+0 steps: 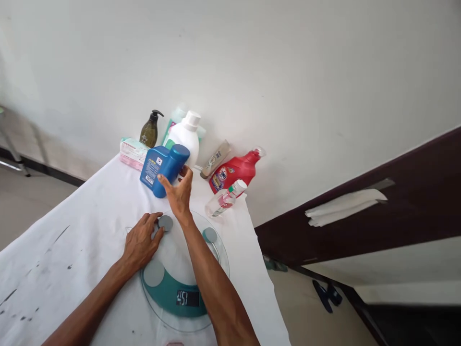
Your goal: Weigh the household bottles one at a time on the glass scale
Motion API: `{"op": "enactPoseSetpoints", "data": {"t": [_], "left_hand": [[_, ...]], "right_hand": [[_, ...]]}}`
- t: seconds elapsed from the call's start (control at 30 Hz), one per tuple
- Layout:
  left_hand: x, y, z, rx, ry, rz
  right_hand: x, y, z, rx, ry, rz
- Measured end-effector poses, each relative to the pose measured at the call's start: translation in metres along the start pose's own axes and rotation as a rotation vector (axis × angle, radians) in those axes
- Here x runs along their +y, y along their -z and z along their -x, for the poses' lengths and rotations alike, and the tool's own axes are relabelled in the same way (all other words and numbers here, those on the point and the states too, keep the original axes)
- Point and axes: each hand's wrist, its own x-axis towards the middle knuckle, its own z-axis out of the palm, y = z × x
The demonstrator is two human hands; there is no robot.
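My right hand (180, 194) grips a blue bottle (158, 170), thumb on its near face and fingers round its far side. The bottle stands a little tilted at the back of the table, beyond the scale. My left hand (142, 240) lies at the left rim of a round glass scale (183, 327), thumb and fingers apart around one grey foot pad (166, 223). Light digits show on the scale's dark display (188, 298). My right forearm crosses above the scale and hides part of it.
Behind the blue bottle stand a white bottle (185, 137), a dark pump bottle (149, 130) and a wrapped pack (133, 153). To the right are a beige tube (216, 158), a red detergent bottle (236, 170) and a clear bottle (223, 201). A wall rises behind the cloth-covered table (90, 226).
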Motion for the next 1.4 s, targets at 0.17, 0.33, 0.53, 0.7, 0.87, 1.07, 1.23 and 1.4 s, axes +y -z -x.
{"op": "enactPoseSetpoints", "data": {"t": [0.17,0.33,0.53,0.7,0.87,1.07,1.23,1.4], "left_hand": [[0.000,0.000,0.001,-0.004,0.002,-0.009],[0.003,0.002,0.001,0.003,0.019,-0.051],[0.001,0.003,0.000,0.019,-0.021,-0.059],[0.000,0.002,0.001,0.046,-0.041,-0.037],[0.002,0.001,0.001,0.047,-0.036,-0.015],[0.003,0.001,0.001,0.043,-0.014,-0.021],[0.003,0.003,0.001,0.033,-0.023,-0.040],[0.002,0.005,0.001,0.026,-0.031,-0.062]], "right_hand": [[0.031,0.087,0.036,0.257,0.071,0.048],[0.089,0.141,0.018,0.485,-0.152,0.051],[0.116,0.129,-0.017,0.377,-0.310,-0.096],[0.117,0.128,-0.026,0.354,-0.310,-0.161],[0.092,0.154,-0.017,0.482,-0.230,-0.209],[0.023,0.195,0.023,0.242,-0.076,-0.262],[0.001,0.179,0.067,0.035,-0.195,-0.429],[-0.006,0.160,0.087,-0.054,-0.245,-0.357]]}}
